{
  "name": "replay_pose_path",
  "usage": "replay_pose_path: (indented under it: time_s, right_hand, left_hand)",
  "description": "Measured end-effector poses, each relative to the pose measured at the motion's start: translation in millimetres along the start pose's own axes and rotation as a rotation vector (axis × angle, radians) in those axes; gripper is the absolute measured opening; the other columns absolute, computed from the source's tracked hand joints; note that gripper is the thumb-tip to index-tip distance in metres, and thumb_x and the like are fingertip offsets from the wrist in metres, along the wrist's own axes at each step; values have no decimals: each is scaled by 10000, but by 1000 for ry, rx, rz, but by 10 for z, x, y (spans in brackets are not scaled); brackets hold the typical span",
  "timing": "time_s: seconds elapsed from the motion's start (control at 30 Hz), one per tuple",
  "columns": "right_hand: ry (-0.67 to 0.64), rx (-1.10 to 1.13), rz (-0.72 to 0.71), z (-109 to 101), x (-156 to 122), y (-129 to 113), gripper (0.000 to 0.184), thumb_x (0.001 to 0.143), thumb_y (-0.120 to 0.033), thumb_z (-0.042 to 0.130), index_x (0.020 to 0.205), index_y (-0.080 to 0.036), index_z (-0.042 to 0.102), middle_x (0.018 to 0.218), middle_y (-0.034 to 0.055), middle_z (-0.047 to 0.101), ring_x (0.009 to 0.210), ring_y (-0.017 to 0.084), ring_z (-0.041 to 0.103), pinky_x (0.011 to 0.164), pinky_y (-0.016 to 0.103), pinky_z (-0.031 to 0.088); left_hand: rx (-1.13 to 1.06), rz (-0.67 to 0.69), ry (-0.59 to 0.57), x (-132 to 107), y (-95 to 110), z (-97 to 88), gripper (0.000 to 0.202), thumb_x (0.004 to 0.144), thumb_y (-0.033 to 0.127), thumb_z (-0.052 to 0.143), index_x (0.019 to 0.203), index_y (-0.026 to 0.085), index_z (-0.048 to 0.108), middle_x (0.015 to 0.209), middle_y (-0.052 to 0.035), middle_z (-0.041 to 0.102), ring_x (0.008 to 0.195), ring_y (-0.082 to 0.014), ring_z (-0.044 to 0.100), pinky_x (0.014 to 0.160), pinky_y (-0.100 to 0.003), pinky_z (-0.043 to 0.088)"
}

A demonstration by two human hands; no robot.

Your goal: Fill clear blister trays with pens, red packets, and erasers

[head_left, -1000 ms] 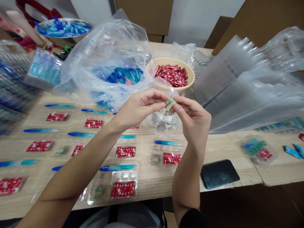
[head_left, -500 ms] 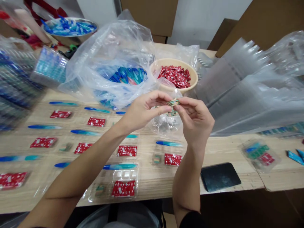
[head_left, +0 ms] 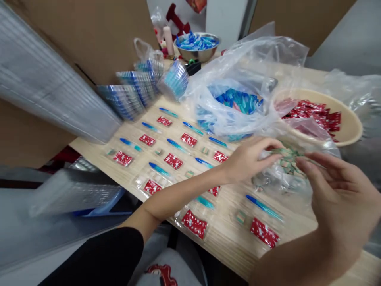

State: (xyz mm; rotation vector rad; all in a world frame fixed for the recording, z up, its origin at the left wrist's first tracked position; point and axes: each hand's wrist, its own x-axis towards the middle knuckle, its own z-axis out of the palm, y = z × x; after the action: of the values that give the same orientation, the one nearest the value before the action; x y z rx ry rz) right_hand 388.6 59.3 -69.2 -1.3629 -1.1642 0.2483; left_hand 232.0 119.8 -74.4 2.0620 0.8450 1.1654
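My left hand (head_left: 250, 159) reaches across the table, its fingertips pinching a crumpled strip of small green-and-tan packets (head_left: 287, 158). Below the strip lies a clear plastic bag (head_left: 281, 178) holding more of them, partly hidden by the glare. My right hand (head_left: 336, 198), blurred at the lower right, has its fingers apart and nearest the strip, touching nothing I can make out.
Rows of clear blister trays (head_left: 154, 182) on the wooden table hold slim blue sticks and red sachets. Nearby stand a beige bowl of red sachets (head_left: 348, 127), a large plastic bag of blue items (head_left: 235, 99), and a steel bowl (head_left: 196, 51). Stacked trays (head_left: 127, 99) stand at the left.
My head has turned left, so the table now runs diagonally across the view. My hands have moved apart, and my right fingers have opened away from the strip.
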Motion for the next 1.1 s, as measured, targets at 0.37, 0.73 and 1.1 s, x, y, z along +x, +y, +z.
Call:
replay_pose_path:
  time_s: [0.37,0.73,1.1]
  right_hand:
    - [-15,-134,-7,28,1,24,271,737,-346,716,983,-236,742,828,86,756,736,220,728,678,359,571]
    - [-43,-89,48,19,7,49,315,694,-382,707,954,-209,740,813,113,756,722,240,730,657,383,566]
    - [-75,-79,83,26,18,79,322,694,-411,704,947,-213,727,796,102,756,731,248,734,686,394,573]
  left_hand:
    - [440,-921,256,-689,-1055,-2085,97,717,209,651,774,144,608,745,-38,690,790,-193,646,759,-286,494]
    - [789,-951,187,-611,-1314,-1907,232,844,238,560,1028,174,685,1145,-117,702,1143,-319,578,1061,-494,291]
    - [988,-910,78,-448,-1485,-1865,285,838,203,468,988,132,699,1090,-197,677,1199,-387,477,1027,-498,270]
